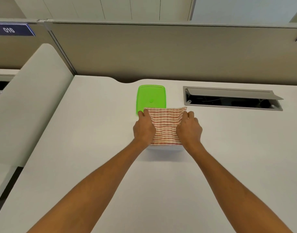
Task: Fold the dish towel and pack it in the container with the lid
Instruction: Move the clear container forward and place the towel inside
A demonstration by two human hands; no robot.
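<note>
A folded dish towel (165,125), white with red stripes, is held flat between both hands above the white desk. My left hand (143,128) grips its left edge and my right hand (189,128) grips its right edge. Beneath the towel's near edge a strip of a pale clear container (164,147) shows; the rest of it is hidden by the towel. A bright green lid (151,98) lies flat on the desk just behind the towel, its near edge covered by the cloth.
An open cable slot (232,100) with a raised grey flap is sunk into the desk at the right rear. A beige partition wall (161,52) runs along the desk's back edge. A white side panel (31,98) rises at the left.
</note>
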